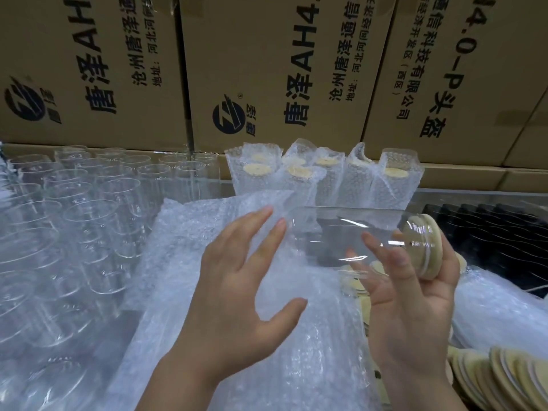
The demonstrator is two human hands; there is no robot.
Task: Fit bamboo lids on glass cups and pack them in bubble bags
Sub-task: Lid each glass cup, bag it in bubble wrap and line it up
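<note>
While a clear glass cup (341, 232) is being held on its side by the right hand (415, 307), its right end is being covered by a round bamboo lid (431, 247). The fingers of that hand are being curled around the lidded end, with the lid's lower rim being touched by them. The cup's base is being pointed leftward, above a loose pile of bubble bags (184, 262) that is being spread across the middle of the view. The left hand (237, 292) is being held flat and released, with its fingers being spread apart and nothing being grasped. It is being hovered over or laid on the topmost bubble bag, and which of the two cannot be told. Its fingertips are being shown near the cup's base, though contact with the glass cannot be made out. Behind the pile, a cluster of packed cups (326, 179) is being stood upright, each being wrapped in a bubble bag with a pale lid being shown at the top. To the left, many empty glass cups (89, 218) are being stored upright in rows. At the lower right, loose bamboo lids (504, 378) are being stacked on edge, and more are being glimpsed beneath the held cup. A black tray (489, 226) is being seen at the right, and printed cardboard boxes (267, 69) are being stacked along the back.
</note>
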